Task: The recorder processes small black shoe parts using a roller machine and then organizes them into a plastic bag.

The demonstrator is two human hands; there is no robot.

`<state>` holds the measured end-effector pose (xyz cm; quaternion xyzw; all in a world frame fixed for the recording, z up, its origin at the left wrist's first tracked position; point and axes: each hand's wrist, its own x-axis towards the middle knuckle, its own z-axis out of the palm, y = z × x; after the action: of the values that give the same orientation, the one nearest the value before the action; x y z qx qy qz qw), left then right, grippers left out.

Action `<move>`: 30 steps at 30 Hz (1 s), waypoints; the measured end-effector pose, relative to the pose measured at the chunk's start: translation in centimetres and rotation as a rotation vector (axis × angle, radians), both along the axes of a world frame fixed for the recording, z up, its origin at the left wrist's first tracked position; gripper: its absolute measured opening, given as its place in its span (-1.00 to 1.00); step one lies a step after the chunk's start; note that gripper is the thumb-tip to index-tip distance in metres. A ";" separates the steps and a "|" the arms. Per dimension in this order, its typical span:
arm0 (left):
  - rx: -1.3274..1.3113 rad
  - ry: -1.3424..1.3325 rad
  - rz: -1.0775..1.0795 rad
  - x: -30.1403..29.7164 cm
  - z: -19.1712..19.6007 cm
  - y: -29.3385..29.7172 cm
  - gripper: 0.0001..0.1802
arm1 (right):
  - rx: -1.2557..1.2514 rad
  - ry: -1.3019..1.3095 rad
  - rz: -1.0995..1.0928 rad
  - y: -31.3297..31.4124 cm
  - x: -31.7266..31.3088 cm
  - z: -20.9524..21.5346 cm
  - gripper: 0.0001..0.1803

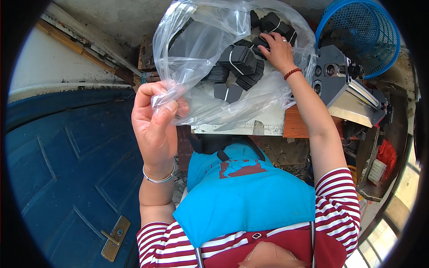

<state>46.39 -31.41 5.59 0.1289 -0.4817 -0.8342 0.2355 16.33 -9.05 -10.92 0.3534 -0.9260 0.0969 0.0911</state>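
The head view looks straight down at a person in a red and white striped top and a blue apron [243, 196]. The left hand [156, 120] is lifted up near the camera, and its thumb and fingers are pinched shut on the edge of a big clear plastic bag [201, 40]. The bag is pulled open and lies across a pale bench [268, 127] in front of the person. Inside the bag is a heap of small black blocks [239, 60], some with a thin white line on them. The shiny, crinkled plastic makes it hard to count them or see their exact shape. The right hand [277, 49] reaches deep into the bag and rests on the black blocks at the far side. Its fingertips are hidden among the blocks, so you cannot tell if it is gripping one or just touching them. A red bead bracelet [292, 73] sits on that wrist, and a thin silver bangle [157, 178] sits on the left wrist. Just to the right of the bag stands a grey metal machine [339, 76], partly cut off by the dark rim of the picture. Behind it is a blue mesh basket [380, 40], and what is in it is hard to make out. On the left lies a blue door [67, 178] with a brass handle [114, 239].
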 end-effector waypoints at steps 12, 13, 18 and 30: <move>0.098 -0.047 0.036 0.4 0.4 0.4 -0.29 | -0.034 -0.086 0.036 1.1 3.1 2.1 -0.41; 0.131 -0.033 0.014 0.3 0.3 0.3 -0.26 | -0.057 -0.095 0.063 1.2 3.5 2.3 -0.41; 0.124 -0.049 0.001 -0.3 0.6 0.8 -0.25 | -0.199 -0.235 0.199 1.8 5.3 3.1 -0.43; 0.102 -0.081 0.016 -0.3 0.7 2.0 -0.27 | -0.259 -0.309 0.205 -3.0 10.1 3.6 -0.11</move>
<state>46.08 -29.44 6.26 0.1784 -0.4468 -0.8497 0.2157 26.40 -12.04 -7.31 0.4118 -0.8680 0.2769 -0.0177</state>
